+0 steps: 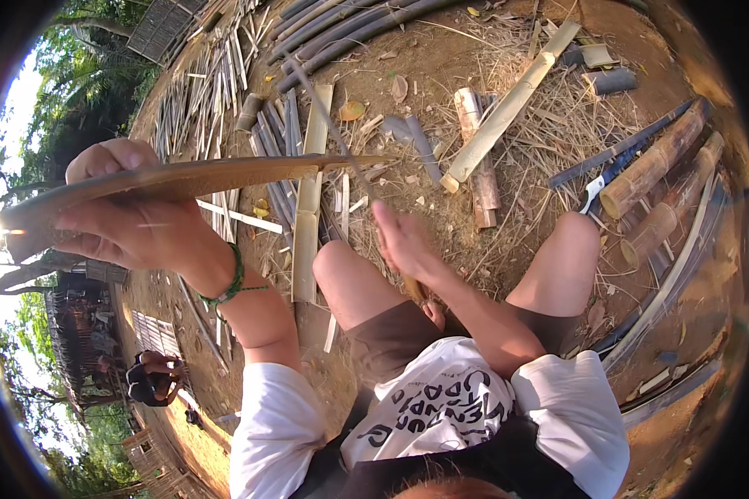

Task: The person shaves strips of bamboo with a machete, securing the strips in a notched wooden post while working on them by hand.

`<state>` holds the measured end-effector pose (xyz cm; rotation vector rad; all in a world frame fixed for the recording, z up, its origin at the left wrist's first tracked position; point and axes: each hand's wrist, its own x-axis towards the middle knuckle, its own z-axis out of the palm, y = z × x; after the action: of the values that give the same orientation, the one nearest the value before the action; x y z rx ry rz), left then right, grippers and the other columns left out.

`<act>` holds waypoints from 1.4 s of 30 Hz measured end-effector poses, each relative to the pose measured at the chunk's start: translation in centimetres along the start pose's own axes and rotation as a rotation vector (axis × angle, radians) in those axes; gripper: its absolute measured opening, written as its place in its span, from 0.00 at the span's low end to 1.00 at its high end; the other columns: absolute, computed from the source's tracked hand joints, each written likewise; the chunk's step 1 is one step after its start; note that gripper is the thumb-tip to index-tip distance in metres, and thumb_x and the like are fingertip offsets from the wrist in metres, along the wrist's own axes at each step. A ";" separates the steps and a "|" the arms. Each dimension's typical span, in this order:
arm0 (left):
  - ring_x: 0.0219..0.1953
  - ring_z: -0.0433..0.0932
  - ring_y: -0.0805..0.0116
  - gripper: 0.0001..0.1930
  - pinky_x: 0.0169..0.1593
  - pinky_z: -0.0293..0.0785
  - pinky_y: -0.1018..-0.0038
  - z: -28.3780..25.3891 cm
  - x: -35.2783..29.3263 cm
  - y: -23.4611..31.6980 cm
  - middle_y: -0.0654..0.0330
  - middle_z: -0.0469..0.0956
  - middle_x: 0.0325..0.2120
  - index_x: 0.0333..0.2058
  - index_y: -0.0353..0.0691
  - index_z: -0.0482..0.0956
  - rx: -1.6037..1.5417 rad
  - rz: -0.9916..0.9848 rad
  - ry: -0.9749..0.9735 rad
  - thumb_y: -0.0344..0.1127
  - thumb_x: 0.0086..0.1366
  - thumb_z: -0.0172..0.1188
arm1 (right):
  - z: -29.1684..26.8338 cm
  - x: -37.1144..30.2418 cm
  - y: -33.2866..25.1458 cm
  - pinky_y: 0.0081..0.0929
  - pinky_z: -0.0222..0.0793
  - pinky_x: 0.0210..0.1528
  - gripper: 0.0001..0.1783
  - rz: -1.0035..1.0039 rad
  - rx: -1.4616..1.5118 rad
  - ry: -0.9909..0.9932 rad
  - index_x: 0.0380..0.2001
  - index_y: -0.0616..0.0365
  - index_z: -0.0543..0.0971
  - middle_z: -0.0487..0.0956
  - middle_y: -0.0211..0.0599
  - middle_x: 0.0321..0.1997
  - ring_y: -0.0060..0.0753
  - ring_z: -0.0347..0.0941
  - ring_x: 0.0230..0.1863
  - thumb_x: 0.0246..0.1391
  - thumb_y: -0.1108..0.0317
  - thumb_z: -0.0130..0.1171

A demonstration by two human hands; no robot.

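Note:
My left hand (125, 195), with a green braided band at its wrist, is raised at the left and closed around the wide end of a long split bamboo strip (225, 172). The strip stretches rightward and thins to a frayed tip. In front of my body, my right hand (404, 241) grips a long-bladed knife (331, 123); part of its wooden handle shows below the fist. The blade points away from me and up to the left, crossing the strip close to its thin end. Whether blade and bamboo touch, I cannot tell.
A pale split bamboo length (508, 112) leans on a short log (477, 158) ahead. Another split length (308, 208) lies left of my knee. Bamboo poles (358, 37) lie far off. By my right knee are cut bamboo sections (657, 158) and a white-handled tool (592, 193). A person (152, 378) crouches at far left.

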<state>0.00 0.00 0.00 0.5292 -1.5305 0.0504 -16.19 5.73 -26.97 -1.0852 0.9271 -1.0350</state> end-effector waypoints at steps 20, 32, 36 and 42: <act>0.26 0.67 0.66 0.18 0.27 0.66 0.73 0.4 0.6 -0.5 0.59 0.68 0.26 0.53 0.47 0.70 -0.161 0.046 0.054 0.53 0.77 0.47 | 0.3 -1.3 -0.5 0.39 0.58 0.19 0.39 -0.060 -0.022 0.078 0.16 0.59 0.71 0.67 0.33 0.11 0.34 0.65 0.14 0.68 0.35 0.44; 0.28 0.67 0.61 0.19 0.31 0.66 0.68 1.1 0.9 -0.5 0.55 0.69 0.27 0.51 0.45 0.67 -0.051 0.053 0.118 0.54 0.75 0.50 | -4.0 4.3 13.9 0.40 0.57 0.19 0.44 0.242 -0.354 0.122 0.16 0.59 0.73 0.66 0.30 0.10 0.31 0.63 0.15 0.65 0.28 0.38; 0.30 0.70 0.58 0.19 0.33 0.69 0.66 -0.4 0.8 -0.9 0.52 0.71 0.29 0.51 0.51 0.67 0.019 0.046 0.124 0.57 0.73 0.53 | -3.5 1.9 3.9 0.38 0.56 0.20 0.40 0.188 -0.233 -0.023 0.16 0.60 0.71 0.66 0.31 0.11 0.30 0.62 0.15 0.66 0.33 0.44; 0.28 0.67 0.63 0.20 0.33 0.68 0.69 -1.4 0.7 -0.1 0.57 0.66 0.27 0.42 0.49 0.65 0.038 0.013 0.142 0.59 0.72 0.53 | -1.3 1.2 2.7 0.37 0.56 0.17 0.43 -0.262 -0.179 -0.076 0.14 0.55 0.68 0.68 0.30 0.10 0.32 0.65 0.12 0.65 0.27 0.36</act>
<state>1.39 0.24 0.69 0.5349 -1.3964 0.1247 -16.63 4.66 -29.97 -1.4144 0.8424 -1.1309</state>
